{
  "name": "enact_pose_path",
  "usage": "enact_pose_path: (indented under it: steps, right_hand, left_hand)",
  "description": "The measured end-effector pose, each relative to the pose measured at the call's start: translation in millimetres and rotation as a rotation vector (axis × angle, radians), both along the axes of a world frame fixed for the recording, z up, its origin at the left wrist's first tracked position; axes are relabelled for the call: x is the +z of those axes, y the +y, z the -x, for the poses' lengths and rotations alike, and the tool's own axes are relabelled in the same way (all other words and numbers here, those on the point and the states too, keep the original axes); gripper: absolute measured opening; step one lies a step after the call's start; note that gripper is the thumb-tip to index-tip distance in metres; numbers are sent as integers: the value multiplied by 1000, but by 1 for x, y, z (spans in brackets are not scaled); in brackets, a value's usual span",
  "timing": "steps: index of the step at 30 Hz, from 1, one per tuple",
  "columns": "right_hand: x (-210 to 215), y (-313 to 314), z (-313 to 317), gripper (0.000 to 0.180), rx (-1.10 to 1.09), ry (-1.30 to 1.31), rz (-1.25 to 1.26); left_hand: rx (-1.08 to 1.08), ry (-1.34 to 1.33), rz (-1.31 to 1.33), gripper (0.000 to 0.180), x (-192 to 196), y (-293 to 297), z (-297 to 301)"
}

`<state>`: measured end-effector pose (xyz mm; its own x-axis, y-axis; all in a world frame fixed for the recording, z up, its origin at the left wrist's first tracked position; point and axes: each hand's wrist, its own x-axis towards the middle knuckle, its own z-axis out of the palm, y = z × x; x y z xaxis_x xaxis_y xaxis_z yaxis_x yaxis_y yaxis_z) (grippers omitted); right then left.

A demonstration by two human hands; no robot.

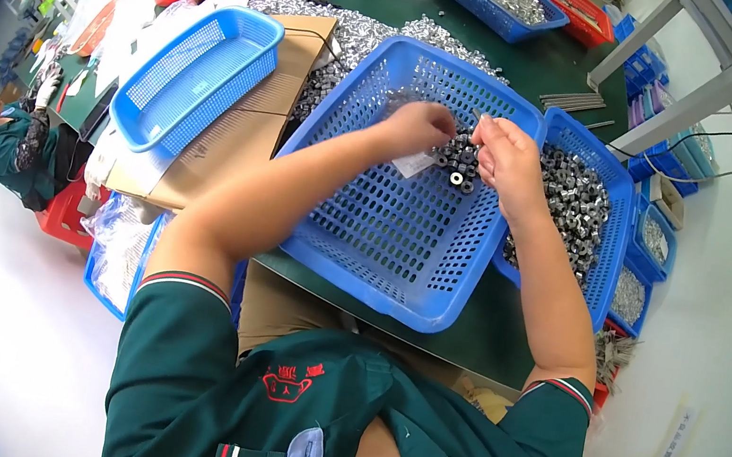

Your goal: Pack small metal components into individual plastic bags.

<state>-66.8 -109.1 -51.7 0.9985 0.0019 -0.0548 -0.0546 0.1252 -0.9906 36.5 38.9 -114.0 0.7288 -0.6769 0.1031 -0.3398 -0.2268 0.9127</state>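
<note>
A large blue perforated basket (382, 250) lies in front of me. In its far right part sits a cluster of small dark and silvery ring-shaped metal parts (459, 169), beside a piece of clear plastic (411, 165). Over the left side of that cluster my left hand (415, 131) is closed, fingers curled down; what they hold, if anything, is hidden. To the right of the cluster, my right hand (508, 163) pinches a thin metal rod, of which only a short end shows near the fingertips.
Against the right side stands a blue basket (618, 221) full of similar parts. Shiny metal pieces (369, 26) are heaped behind. Several thin rods (573, 101) lie at the far right. An empty light-blue basket (131, 110) rests on cardboard (229, 126). Another person (21, 140) sits at far left.
</note>
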Motion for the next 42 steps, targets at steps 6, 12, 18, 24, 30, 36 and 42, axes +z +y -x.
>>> enact_pose_path:
  steps: [6,12,18,24,30,36,42]
  right_hand:
    - [-1,4,3,26,-16,-8,54]
    - [-4,3,4,25,16,-25,90]
    - [-4,0,2,25,32,-30,123]
    - [0,-1,4,26,43,-27,127]
    - [-4,-1,4,26,38,-22,139]
    - [-4,0,3,25,57,-19,165]
    - [-7,-2,2,26,32,-37,202]
  left_hand:
    - [72,-754,-474,20,-38,-4,11]
    - [-93,-624,-383,22,-27,-1,20]
    - [-397,-369,-517,33,-1,6,26]
    - [-343,-393,-568,26,17,20,16]
    - [-423,-394,-423,20,15,15,31]
    - [-392,-554,-438,22,3,1,55]
    - [-305,-791,-506,23,-12,-8,57]
